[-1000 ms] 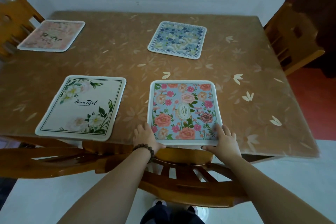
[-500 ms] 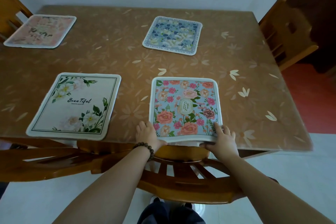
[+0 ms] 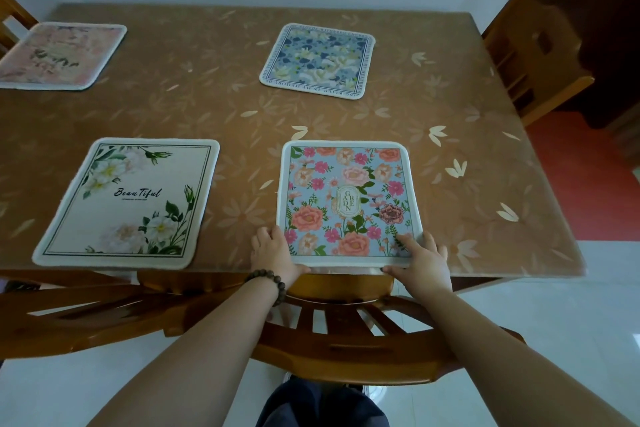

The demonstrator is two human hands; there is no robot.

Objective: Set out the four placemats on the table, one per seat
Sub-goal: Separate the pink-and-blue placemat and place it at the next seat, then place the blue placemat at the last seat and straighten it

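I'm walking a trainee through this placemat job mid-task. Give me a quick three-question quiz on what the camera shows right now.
1. True or false: four placemats lie on the table.
2. Which mat do both hands touch? A) the cream "Beautiful" mat B) the light blue "Garden" mat C) the dark blue floral mat
3. Fill in: the pink mat lies at the far ____ corner, as the person sees it.

Key
1. True.
2. B: the left hand and the right hand rest at its near corners, fingers flat on it; it lies at the table's near edge.
3. Left.
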